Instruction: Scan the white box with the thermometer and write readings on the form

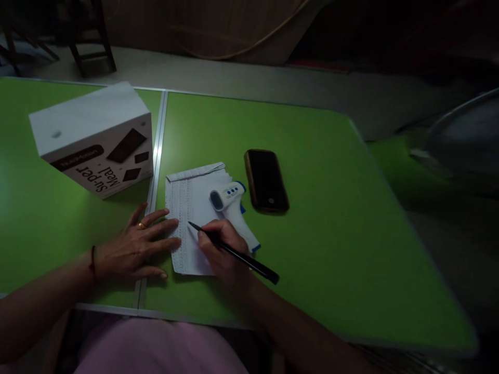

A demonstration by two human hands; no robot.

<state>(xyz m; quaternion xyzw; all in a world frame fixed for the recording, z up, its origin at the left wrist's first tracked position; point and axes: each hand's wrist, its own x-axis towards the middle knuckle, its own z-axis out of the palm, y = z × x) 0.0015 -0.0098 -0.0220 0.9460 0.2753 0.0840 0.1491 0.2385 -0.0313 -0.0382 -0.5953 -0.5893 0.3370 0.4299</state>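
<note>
My right hand grips a black pen, its tip close to the paper; whether it touches I cannot tell. Beneath lies a white notepad with a folded-over top and columns of small writing on its left part. My left hand rests flat with fingers spread, the fingertips on the notepad's left edge. A ring and a dark wrist cord show on that arm. A white and blue infrared thermometer lies on the pad's right side, just beyond my right hand, which partly covers the page.
A smartphone with a dark screen lies right of the thermometer. At the left stands a white box printed "Super Meal". The green table has a metal seam. A dark chair is behind, a pale rounded object at far right.
</note>
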